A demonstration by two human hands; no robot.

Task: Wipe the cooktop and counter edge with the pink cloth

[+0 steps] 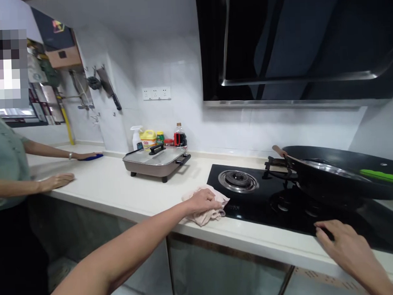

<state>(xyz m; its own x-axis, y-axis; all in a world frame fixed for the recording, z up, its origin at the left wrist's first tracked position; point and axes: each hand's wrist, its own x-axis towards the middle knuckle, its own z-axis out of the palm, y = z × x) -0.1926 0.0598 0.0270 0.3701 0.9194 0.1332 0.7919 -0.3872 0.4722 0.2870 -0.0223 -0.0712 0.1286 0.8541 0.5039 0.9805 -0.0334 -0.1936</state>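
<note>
My left hand (202, 201) grips and presses a crumpled pale pink cloth (203, 217) against the counter, at the front left corner of the black gas stove (250, 208). Its fingers are curled into the fabric. On the right, my right hand (346, 243) rests at the stove's front edge, holding nothing, with thumb and fingers loosely apart. Left of the cloth stands an electric pan (145, 167) with a glass lid. Behind my right hand, a large black wok (329, 181) sits tilted over the right burner, with something green lying across it.
A co-worker (6, 158) stands at left, one hand on a blue cloth (93, 157), the other on the white counter (104, 185). Bottles (180, 137) stand behind the pan. A cleaver (109, 88) hangs on the wall. The range hood (286, 45) overhangs the stove.
</note>
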